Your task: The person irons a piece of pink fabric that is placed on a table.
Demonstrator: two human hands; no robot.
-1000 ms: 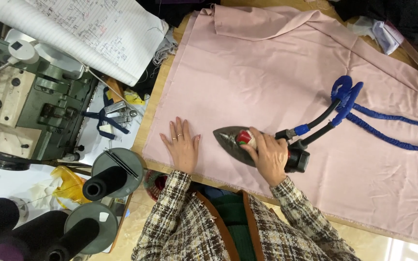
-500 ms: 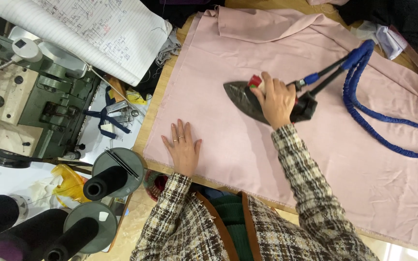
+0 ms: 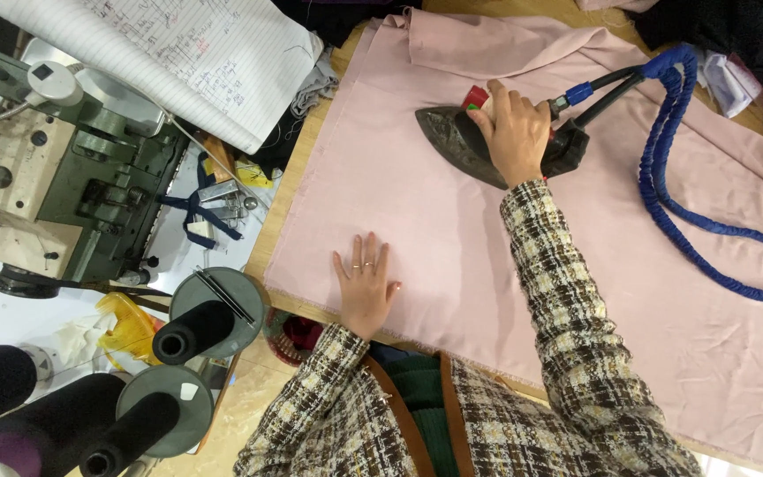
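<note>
Pressing pink cloth (image 3: 487, 256) at a sewing workbench, a person in a checked jacket works beside an overlock sewing machine (image 3: 55, 177), a sheet of paper (image 3: 169, 62) and four dark thread cones (image 3: 187, 331). The left hand (image 3: 366, 287) lies flat on the cloth near its front edge, fingers spread. Farther out and to the right, the right hand (image 3: 516, 132) wraps closed around the handle of one dark iron (image 3: 452, 141), whose long axis runs left to right, nose pointing left. One blue-wrapped hose (image 3: 664, 185) loops off the iron's heel to the right.
</note>
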